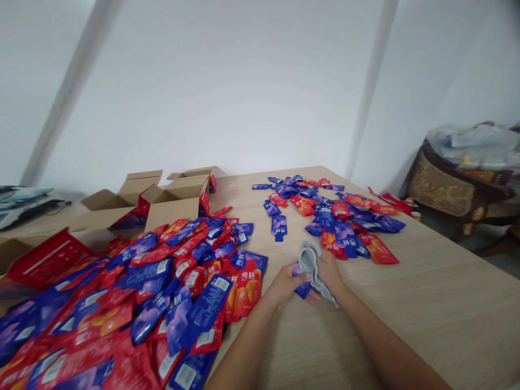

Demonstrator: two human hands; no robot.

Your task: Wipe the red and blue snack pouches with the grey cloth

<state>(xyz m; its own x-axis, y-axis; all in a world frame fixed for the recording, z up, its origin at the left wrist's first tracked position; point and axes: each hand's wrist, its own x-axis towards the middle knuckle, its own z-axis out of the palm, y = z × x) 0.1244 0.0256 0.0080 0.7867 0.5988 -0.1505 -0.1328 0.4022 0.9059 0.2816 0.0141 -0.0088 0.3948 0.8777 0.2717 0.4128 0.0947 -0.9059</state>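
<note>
A: Where is the pouch now?

B: It is in my left hand, in front of me, over the table. The large heap of pouches lies on my left side, and a looser group of pouches lies farther away, a little to the right.

A: How do you think it will handle?

B: I expect it to be light and soft, with a smooth skin which may slip a little. If there is liquid inside, a strong squeeze would not be good for it. I would take it by the flat edge and support it from below — not pinch the middle.

A: And how are your hands standing?

B: Left one is half closed: the thumb lies on top of the pouch, and fingertips show under it. My right hand is bent around a grey cloth, which is bunched against the pouch — how firmly it presses, I cannot tell. One end of the cloth hangs toward my right forearm. Both forearms come forward from the near side of the table, and they meet at the pouch.
</note>
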